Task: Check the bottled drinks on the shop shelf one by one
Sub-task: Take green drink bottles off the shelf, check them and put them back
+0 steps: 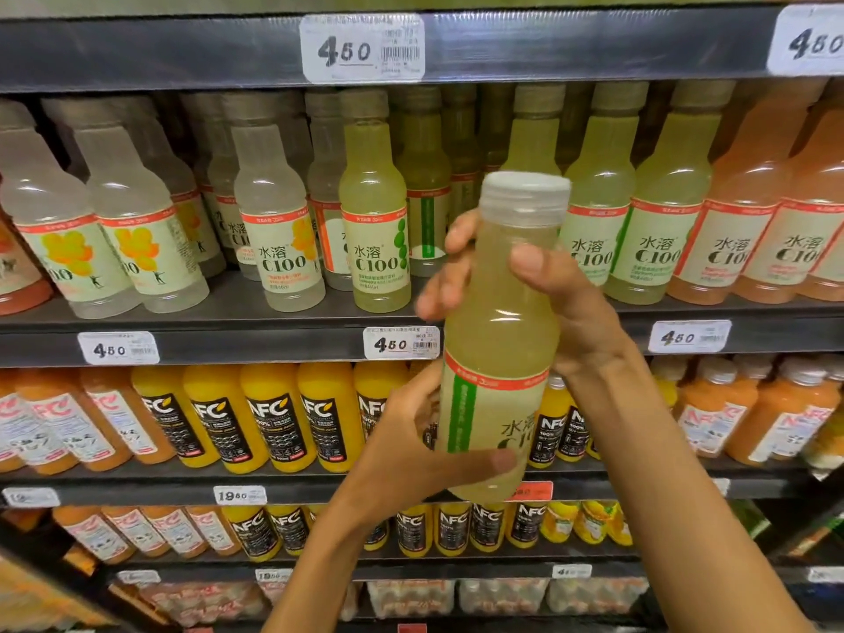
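A pale green C100 bottle with a white cap is held upright in front of the shelf. My left hand grips its lower labelled part, thumb across the front. Around the bottle's neck and shoulder, my right hand curls from the right, with fingertips showing on the left side. A gap stands in the front row of green bottles, right behind the held one.
The same shelf carries clear, green and orange C100 bottles in rows. Below stand yellow NFC juice bottles and orange ones. Price tags reading 4.50 line the shelf edges.
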